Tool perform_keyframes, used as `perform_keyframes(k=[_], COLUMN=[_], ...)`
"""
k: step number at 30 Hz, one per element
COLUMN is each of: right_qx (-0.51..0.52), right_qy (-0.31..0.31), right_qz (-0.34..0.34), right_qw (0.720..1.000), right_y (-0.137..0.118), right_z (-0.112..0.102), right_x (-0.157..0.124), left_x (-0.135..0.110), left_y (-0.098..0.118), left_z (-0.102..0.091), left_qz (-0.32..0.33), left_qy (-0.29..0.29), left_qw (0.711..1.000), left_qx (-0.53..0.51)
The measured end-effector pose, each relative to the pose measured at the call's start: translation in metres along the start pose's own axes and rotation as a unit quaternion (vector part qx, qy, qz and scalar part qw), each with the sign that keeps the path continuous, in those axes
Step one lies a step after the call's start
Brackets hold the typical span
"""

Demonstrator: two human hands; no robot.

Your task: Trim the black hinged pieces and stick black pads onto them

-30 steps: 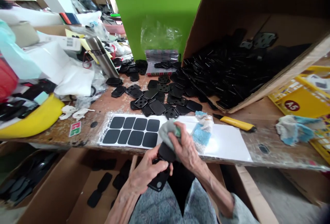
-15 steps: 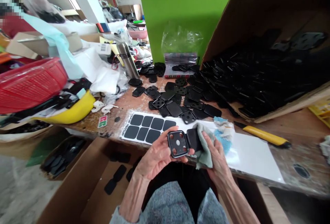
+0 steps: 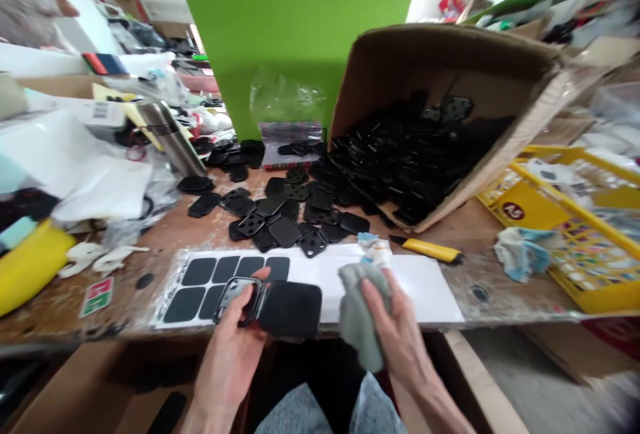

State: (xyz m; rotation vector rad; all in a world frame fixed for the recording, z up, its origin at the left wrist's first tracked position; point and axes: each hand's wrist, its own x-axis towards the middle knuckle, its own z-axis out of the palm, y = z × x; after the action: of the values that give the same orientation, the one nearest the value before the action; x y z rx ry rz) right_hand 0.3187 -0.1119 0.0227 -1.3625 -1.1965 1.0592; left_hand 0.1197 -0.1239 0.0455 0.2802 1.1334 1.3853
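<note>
My left hand (image 3: 235,347) grips an opened black hinged case (image 3: 291,309) by its frame half, thumb on top. The case's flat, plain half points right, toward the cloth. In my right hand (image 3: 395,327) is a bunched grey-green cloth (image 3: 363,314), held apart from the case. Under both hands, along the bench edge, lies a white sheet (image 3: 415,287) with rows of dark rounded-square pads (image 3: 200,273) on its left part. My left hand covers some of these pads. Behind the sheet are many loose black case pieces (image 3: 285,231), some with round holes.
A tipped cardboard box (image 3: 520,127) full of black pieces stands behind right. A yellow-handled cutter (image 3: 433,249) lies near a crumpled blue-white rag (image 3: 525,252) and a yellow basket (image 3: 565,221). At left are a steel flask (image 3: 173,141) and a red-green card (image 3: 97,296). Below is an open carton (image 3: 75,381).
My right hand has drawn the cloth off the case, which was partly wrapped before. The case is now turned with its plain half exposed. The view has swung right.
</note>
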Motion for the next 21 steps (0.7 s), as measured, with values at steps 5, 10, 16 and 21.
perform_keyframes(k=[5, 10, 16, 21], right_qx=[-0.298, -0.561, -0.626, -0.617], right_qy=[0.228, 0.171, -0.014, -0.092], right_qz=[-0.053, -0.147, -0.216, -0.228], right_qw=[0.925, 0.797, 0.750, 0.748], right_y=[0.006, 0.043, 0.070, 0.073], right_z=[-0.127, -0.183, -0.152, -0.155], right_x=[0.036, 0.076, 0.119, 0.141], left_x=[0.005, 0.005, -0.002, 0.001], left_y=[0.004, -0.001, -0.004, 0.000], left_z=[-0.003, 0.014, 0.028, 0.026], left_qz=[-0.043, -0.086, -0.097, -0.062], left_qy=[0.065, 0.047, -0.009, -0.087], left_qw=[0.997, 0.995, 0.995, 0.994], left_qx=[-0.008, -0.014, 0.008, 0.018])
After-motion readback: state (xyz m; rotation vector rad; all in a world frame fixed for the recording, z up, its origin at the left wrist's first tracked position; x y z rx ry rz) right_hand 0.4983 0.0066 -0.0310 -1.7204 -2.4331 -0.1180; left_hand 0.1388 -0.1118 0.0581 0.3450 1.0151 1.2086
